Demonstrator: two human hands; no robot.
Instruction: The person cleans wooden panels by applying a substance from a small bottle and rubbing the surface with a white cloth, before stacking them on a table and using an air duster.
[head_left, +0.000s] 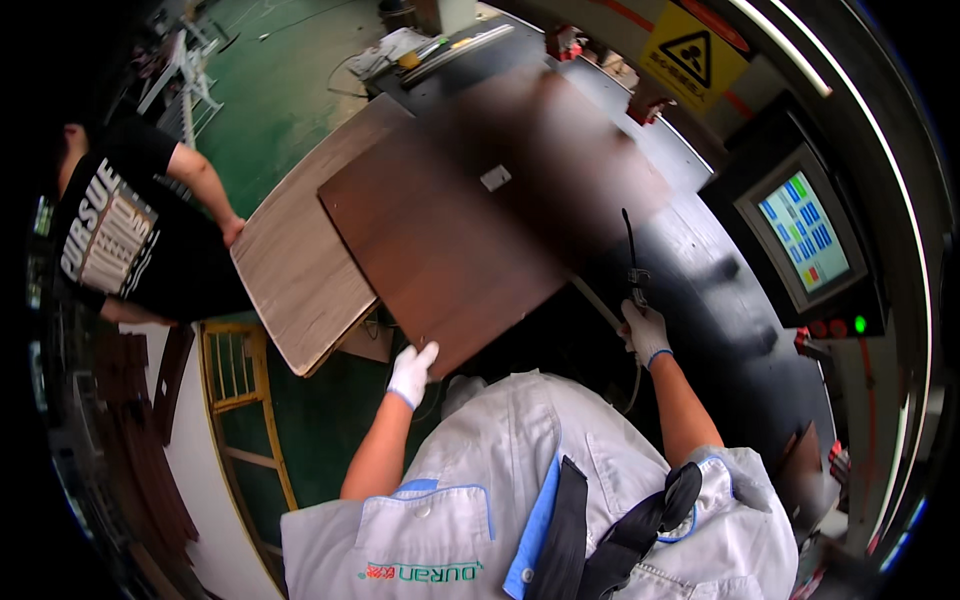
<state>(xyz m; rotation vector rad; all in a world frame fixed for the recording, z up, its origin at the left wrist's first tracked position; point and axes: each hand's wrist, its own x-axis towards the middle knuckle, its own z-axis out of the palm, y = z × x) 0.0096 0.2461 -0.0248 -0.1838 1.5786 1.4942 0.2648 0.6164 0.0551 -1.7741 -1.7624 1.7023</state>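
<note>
The brown panel lies ahead of the person, its left edge beside a paler wood-grain board, where a co-worker's hand touches the rim. Green floor stretches beyond; a dark gap separates the panel's near edge from the right hand. The left hand, forearm angled inward, has its fingers closed over the panel's near corner. The right fingers wrap a slim dark tool near the black bench.

Yellow sign, lit screen, floor — green
</note>
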